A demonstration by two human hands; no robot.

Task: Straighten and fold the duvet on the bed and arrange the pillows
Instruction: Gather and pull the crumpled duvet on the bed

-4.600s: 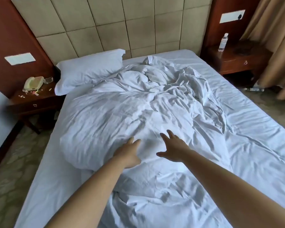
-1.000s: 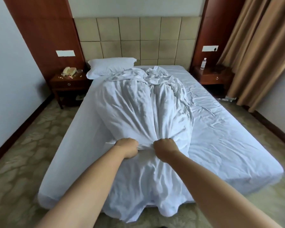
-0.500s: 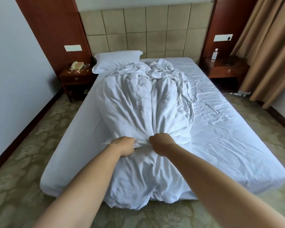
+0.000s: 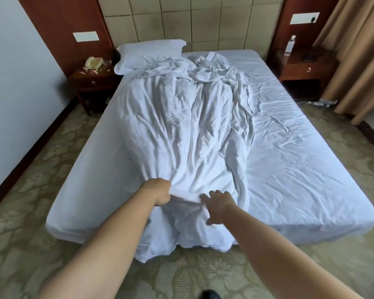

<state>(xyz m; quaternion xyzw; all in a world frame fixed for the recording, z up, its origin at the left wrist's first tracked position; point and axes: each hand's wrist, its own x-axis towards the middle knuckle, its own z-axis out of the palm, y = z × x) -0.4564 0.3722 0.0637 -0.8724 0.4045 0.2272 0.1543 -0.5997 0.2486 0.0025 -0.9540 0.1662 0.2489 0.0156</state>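
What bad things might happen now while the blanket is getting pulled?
Only the left hand grips the duvet; the right hand is open with spread fingers, so a one-sided pull might drag it crooked.

The duvet's end already hangs over the foot of the bed, down by the floor, so more pulling might slide it onto the carpet.

Its top lies against the pillow, which might get tugged out of place.

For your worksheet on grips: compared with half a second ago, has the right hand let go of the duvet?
Yes. The right hand now has its fingers spread over the duvet at the bed's foot edge; the left hand still grips.
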